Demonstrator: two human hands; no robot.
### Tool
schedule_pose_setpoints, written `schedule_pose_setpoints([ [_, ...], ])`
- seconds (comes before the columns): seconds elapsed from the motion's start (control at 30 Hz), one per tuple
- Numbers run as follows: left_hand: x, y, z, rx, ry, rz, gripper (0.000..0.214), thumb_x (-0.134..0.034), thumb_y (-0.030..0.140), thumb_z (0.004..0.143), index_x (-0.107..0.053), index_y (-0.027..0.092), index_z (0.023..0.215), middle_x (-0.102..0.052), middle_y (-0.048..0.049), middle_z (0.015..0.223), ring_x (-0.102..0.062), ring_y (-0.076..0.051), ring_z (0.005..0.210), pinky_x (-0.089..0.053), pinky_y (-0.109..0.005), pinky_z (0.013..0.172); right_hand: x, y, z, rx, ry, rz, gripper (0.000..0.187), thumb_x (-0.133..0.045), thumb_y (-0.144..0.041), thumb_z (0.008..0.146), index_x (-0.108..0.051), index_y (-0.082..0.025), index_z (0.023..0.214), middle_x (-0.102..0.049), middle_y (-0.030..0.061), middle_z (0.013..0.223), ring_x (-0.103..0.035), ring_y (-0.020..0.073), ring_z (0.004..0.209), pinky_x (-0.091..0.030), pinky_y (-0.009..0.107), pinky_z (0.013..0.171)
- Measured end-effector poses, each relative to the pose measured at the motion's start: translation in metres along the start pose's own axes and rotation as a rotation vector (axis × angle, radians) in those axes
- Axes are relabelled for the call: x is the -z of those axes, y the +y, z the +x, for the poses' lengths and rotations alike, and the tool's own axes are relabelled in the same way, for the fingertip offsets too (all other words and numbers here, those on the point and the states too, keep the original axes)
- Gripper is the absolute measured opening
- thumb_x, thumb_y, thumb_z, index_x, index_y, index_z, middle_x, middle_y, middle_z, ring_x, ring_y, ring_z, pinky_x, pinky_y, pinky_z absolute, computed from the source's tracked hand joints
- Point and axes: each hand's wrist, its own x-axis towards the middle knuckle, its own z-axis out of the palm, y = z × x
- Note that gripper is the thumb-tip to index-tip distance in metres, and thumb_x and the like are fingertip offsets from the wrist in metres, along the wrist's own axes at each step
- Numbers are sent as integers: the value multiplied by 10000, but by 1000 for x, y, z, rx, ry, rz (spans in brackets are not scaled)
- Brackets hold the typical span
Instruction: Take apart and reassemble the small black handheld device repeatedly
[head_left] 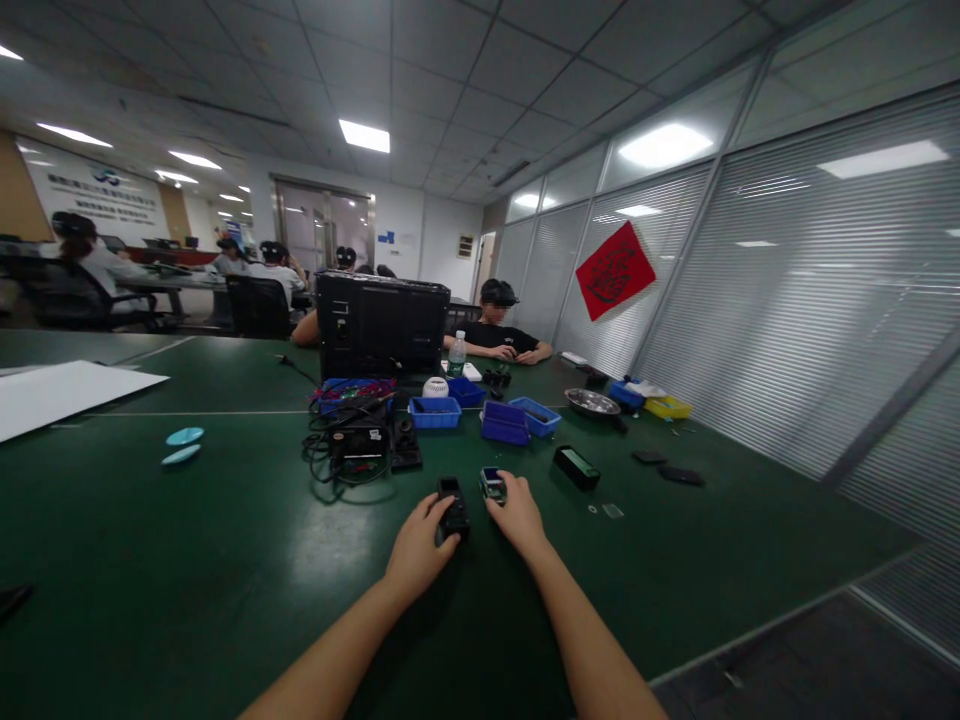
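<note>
My left hand [418, 545] is closed round the near end of a long black device [453, 506] that lies on the green table [187, 560]. My right hand [517, 515] reaches beside it, fingers curled onto a small device with a blue-green face [492, 483]. The two hands sit close together, a little past the table's middle.
Beyond the hands lie a tangle of black cables with a circuit board [352, 445], several blue bins [435, 412], a black box [576, 467], a metal bowl [591, 402] and a large black case [381, 325]. A person [499, 335] sits across. White sheet [67, 392] at left.
</note>
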Motion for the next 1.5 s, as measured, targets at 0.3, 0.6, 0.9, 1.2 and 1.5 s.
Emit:
schedule_pose_setpoints([
  [0.3, 6, -1, -3, -21, -19, -2, 522, -537, 258, 704, -446, 268, 1218, -467, -30, 1226, -449, -182, 1111, -322, -313, 970, 15, 21, 16, -130, -35, 61, 329, -465, -343, 762, -568, -211, 1044, -605, 39, 925, -562, 170, 840, -391, 230, 660],
  [0.6, 12, 3, -7, -5, -56, 58, 515, -517, 272, 731, -418, 280, 1237, -521, -19, 974, -497, -166, 928, -365, -275, 848, 15, 19, 13, -100, 79, -134, 412, -429, -421, 792, -537, -203, 1124, -535, 94, 1090, -485, 219, 1006, -371, 278, 800],
  [0.9, 8, -2, -7, -43, -37, 88, 511, -516, 257, 741, -407, 281, 1240, -530, -19, 973, -504, -163, 924, -365, -269, 835, 6, 19, 11, -66, 100, -196, 447, -527, -358, 735, -520, -173, 1141, -523, 115, 1044, -499, 232, 965, -370, 288, 817],
  [1.2, 11, 1, -8, -33, -55, 99, 509, -506, 257, 749, -399, 278, 1246, -528, -25, 983, -501, -169, 931, -365, -273, 835, 11, 27, 20, -190, 23, 51, 370, -424, -372, 791, -562, -179, 1074, -626, 63, 954, -572, 178, 865, -397, 232, 696],
  [1.5, 10, 0, -8, -36, -50, 73, 507, -503, 256, 748, -405, 277, 1245, -526, -23, 983, -503, -167, 932, -377, -285, 854, 19, 23, 16, -174, 71, -135, 444, -347, -418, 830, -533, -151, 1131, -563, 122, 1092, -517, 218, 994, -382, 282, 783],
])
